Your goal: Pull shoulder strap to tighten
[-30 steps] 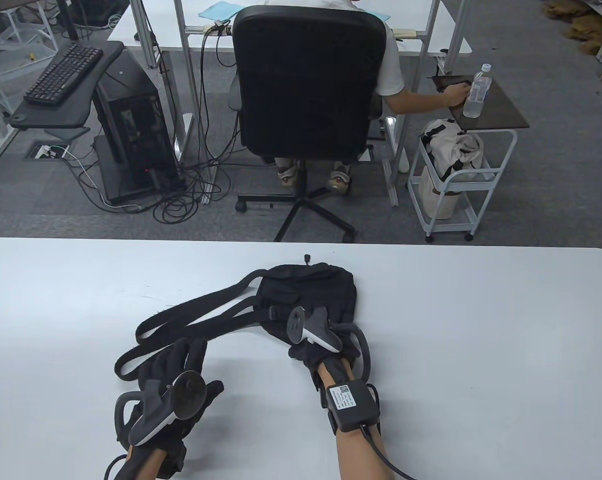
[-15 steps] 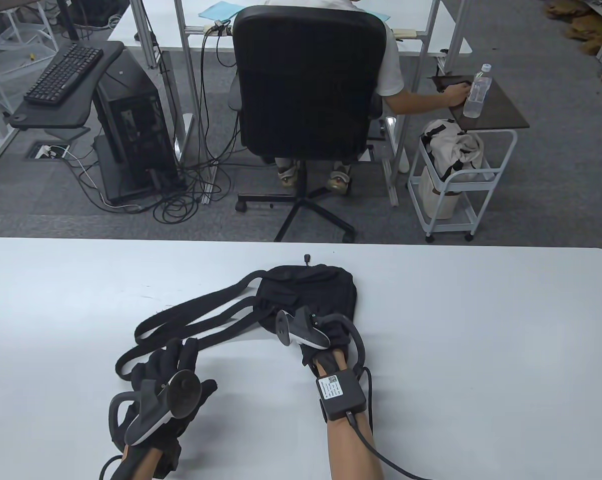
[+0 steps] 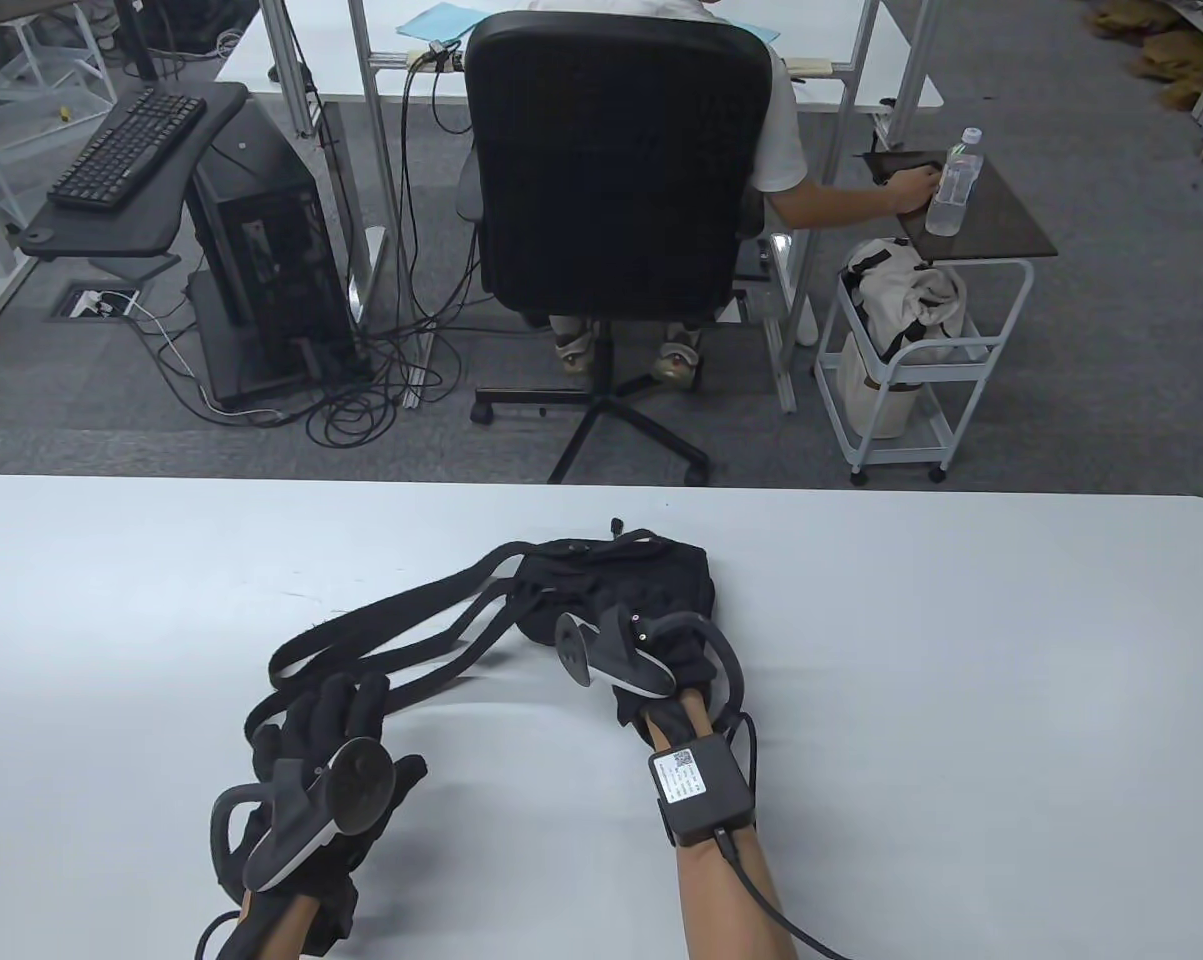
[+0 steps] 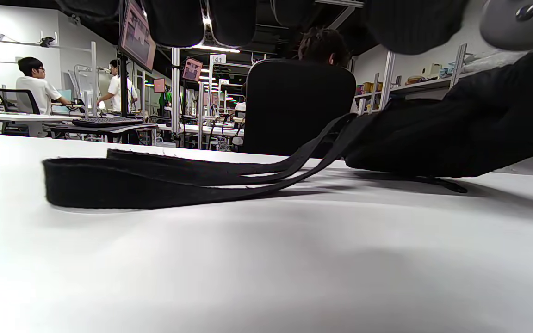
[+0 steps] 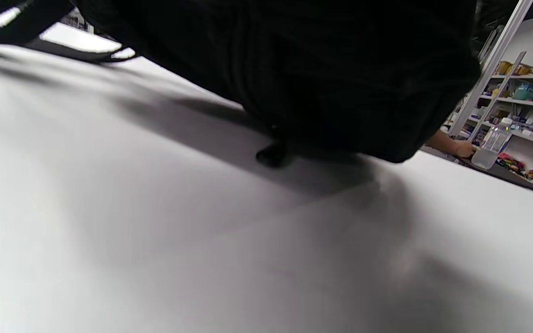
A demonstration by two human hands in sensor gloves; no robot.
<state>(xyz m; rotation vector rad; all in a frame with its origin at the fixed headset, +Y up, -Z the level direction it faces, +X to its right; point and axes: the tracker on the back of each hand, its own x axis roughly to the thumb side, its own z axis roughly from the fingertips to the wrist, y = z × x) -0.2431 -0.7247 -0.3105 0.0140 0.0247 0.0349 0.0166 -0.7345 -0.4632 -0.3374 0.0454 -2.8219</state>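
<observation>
A small black bag [image 3: 651,580] lies on the white table [image 3: 961,650] with its black shoulder strap [image 3: 381,625] looped out to the left. My left hand [image 3: 346,705] lies with fingers stretched out over the near end of the strap loops. In the left wrist view the strap [image 4: 155,178] lies flat on the table in front of the fingertips [image 4: 174,21], which hang above it. My right hand [image 3: 666,655] rests on the bag's near edge; its fingers are hidden under the tracker. The right wrist view shows only the dark bag [image 5: 317,69] close up.
The table's far edge [image 3: 601,482] runs just beyond the bag. Past it a person sits in a black office chair [image 3: 616,170]. A white trolley [image 3: 921,370] stands at the right and a computer tower [image 3: 261,250] at the left.
My right hand has moved forward onto the bag, and the bag's top has bunched up. My left hand has shifted slightly forward over the near strap loop.
</observation>
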